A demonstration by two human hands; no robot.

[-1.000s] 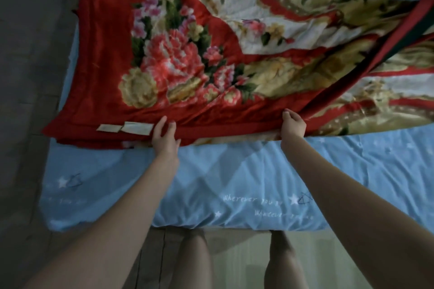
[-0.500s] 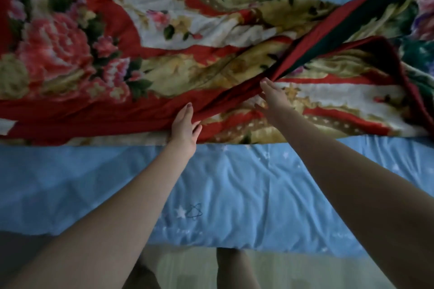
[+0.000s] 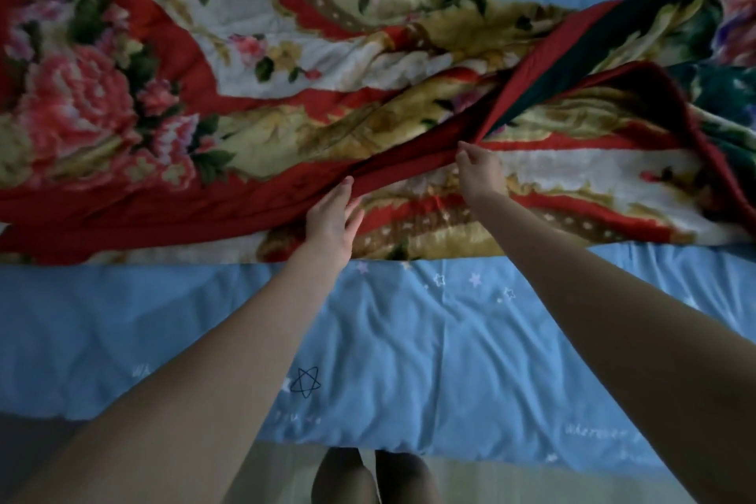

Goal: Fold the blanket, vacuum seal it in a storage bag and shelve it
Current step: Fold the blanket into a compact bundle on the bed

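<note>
A plush red, cream and gold blanket with a large pink floral print (image 3: pixel 172 102) lies stretched across the far half of a light blue bed sheet printed with small stars (image 3: pixel 409 340), running from the left edge of the head view to the right edge. Its left part lies flat, the big pink blossoms uppermost. Near the centre, the left hand (image 3: pixel 333 215) rests on the red border band, fingers straight and close together, palm down. Just to its right, the right hand (image 3: pixel 478 172) pinches the same red border between fingertips and thumb, where the band twists upward. Farther right, the blanket is rumpled, a dark green underside showing along a turned-over red edge. Two knees (image 3: pixel 376 475) show at the bottom edge.
</note>
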